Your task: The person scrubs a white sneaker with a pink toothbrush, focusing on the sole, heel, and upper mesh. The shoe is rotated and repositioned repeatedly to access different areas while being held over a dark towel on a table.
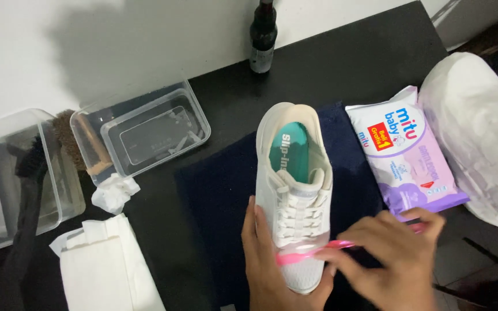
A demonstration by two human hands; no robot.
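Note:
A white lace-up sneaker with a teal insole lies toe toward me on a dark blue cloth. My left hand cups the shoe's left side and toe from below. My right hand grips a pink toothbrush, which lies across the toe just below the laces. The brush is motion-blurred.
A purple pack of wet wipes lies right of the shoe, beside a white plastic bag. At left are clear plastic tubs, brushes, a crumpled tissue and folded white tissues. A dark bottle stands at the back.

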